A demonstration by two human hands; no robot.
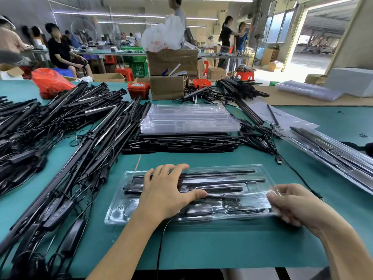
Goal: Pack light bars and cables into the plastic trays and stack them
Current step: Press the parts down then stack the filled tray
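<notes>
A clear plastic tray [245, 214] lies in front of me on the green table, with black light bars [222, 175] and a coiled black cable [238, 207] in its slots. My left hand [167, 190] lies flat on the tray's left half, fingers spread, pressing down on the bars. My right hand [290, 205] pinches the tray's right end between thumb and fingers. Further back sits a stack of empty clear trays [187, 118]. Packed trays [331, 150] lie stacked at the right.
A big heap of loose black light bars with cables [66, 134] covers the left of the table. More bars [181, 143] lie just beyond my tray. Cardboard boxes [167, 87] and a red bin [139, 89] stand at the back. People work at far tables.
</notes>
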